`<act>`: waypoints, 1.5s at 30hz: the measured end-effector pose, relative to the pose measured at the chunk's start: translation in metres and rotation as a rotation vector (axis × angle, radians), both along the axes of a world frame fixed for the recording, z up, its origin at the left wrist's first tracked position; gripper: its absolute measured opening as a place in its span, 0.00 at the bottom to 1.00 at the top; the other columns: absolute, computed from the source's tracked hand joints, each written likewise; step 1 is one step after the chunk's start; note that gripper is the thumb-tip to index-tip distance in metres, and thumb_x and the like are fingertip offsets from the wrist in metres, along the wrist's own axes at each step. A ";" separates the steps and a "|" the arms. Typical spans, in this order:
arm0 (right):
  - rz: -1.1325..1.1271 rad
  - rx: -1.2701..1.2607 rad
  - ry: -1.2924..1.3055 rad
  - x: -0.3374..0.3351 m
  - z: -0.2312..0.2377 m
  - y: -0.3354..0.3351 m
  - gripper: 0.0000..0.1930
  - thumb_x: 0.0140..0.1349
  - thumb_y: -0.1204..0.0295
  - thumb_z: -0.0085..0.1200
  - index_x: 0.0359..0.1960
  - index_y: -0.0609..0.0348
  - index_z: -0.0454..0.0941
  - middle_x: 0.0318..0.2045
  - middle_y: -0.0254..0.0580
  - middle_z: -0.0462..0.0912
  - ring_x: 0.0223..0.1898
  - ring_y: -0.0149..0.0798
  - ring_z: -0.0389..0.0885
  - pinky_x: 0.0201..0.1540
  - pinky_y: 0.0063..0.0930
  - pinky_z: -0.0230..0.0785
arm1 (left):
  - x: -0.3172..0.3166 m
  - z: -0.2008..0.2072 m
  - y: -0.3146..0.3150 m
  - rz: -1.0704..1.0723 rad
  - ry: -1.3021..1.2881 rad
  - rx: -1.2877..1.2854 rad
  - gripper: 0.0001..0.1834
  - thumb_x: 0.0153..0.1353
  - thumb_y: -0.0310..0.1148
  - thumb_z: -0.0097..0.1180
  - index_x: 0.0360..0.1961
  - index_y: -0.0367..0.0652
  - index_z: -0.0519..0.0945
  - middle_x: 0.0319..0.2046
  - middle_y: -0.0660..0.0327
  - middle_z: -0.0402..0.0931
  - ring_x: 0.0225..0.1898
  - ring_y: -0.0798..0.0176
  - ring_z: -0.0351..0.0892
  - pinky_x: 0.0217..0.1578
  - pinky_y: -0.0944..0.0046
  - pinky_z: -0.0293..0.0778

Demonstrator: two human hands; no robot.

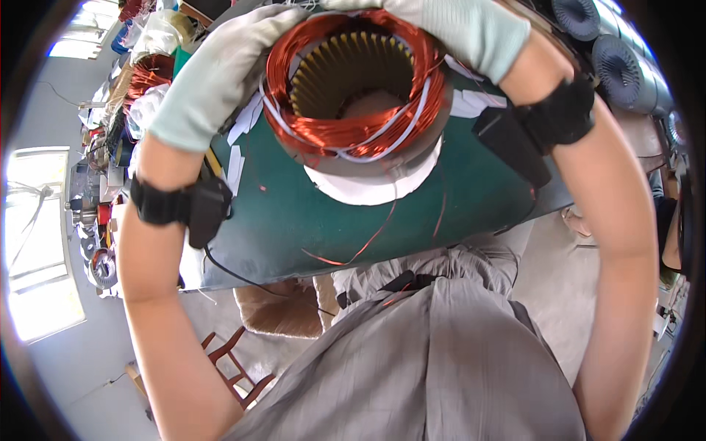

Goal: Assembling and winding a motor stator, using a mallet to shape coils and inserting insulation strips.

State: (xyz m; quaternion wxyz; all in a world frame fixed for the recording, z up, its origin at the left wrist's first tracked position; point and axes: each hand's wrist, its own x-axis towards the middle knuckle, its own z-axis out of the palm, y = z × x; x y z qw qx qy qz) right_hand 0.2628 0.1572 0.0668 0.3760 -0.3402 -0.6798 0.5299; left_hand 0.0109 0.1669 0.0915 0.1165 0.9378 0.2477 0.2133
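Observation:
A motor stator (349, 132) wound with red-orange copper wire stands on the green work surface, its round bore and slots facing up. Pale sleeving runs through the winding, and loose wire ends (375, 239) trail toward me. Beneath it, a white round piece (368, 184) sticks out on the near side. My left hand (228, 70), in a white glove, curves round the stator's left and far side. My right hand (460, 29), gloved likewise, reaches over its far right rim. Both hands look closed round the stator, though most fingertips are hidden or cut off by the upper edge.
White paper slips (235, 169) lie beside the stator on the green table (272, 213). Finished-looking grey stators (618, 62) line the far right. Copper coils (151, 73) and bags crowd the left. A wooden chair (235, 367) stands below left; a black cable (243, 279) hangs from my left wristband.

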 end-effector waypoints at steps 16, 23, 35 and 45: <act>-0.647 0.044 -0.571 0.162 -0.065 -0.150 0.12 0.67 0.70 0.50 0.41 0.63 0.84 0.32 0.45 0.83 0.34 0.32 0.82 0.38 0.26 0.73 | 0.005 -0.002 -0.103 0.055 0.108 0.257 0.26 0.56 0.54 0.65 0.43 0.42 0.84 0.38 0.56 0.83 0.48 0.49 0.83 0.66 0.39 0.66; -0.453 0.498 -0.923 0.114 -0.090 -0.109 0.09 0.63 0.72 0.59 0.42 0.60 0.85 0.42 0.48 0.82 0.47 0.52 0.82 0.50 0.40 0.76 | 0.026 -0.001 -0.114 0.131 0.148 0.247 0.27 0.60 0.52 0.65 0.52 0.42 0.83 0.39 0.56 0.83 0.46 0.49 0.82 0.65 0.41 0.68; -0.507 0.543 -1.083 0.117 -0.096 -0.087 0.08 0.63 0.66 0.55 0.33 0.57 0.82 0.33 0.48 0.84 0.37 0.54 0.85 0.40 0.47 0.78 | -0.016 -0.015 -0.100 0.583 -0.304 -0.152 0.22 0.72 0.36 0.51 0.61 0.31 0.74 0.51 0.44 0.80 0.56 0.43 0.80 0.59 0.54 0.72; -0.744 0.196 -0.750 0.172 -0.050 -0.115 0.10 0.72 0.68 0.49 0.43 0.62 0.78 0.30 0.53 0.81 0.33 0.52 0.83 0.39 0.40 0.75 | -0.025 -0.002 -0.118 0.524 -0.196 0.116 0.25 0.73 0.40 0.50 0.63 0.34 0.75 0.63 0.40 0.73 0.66 0.38 0.72 0.67 0.48 0.66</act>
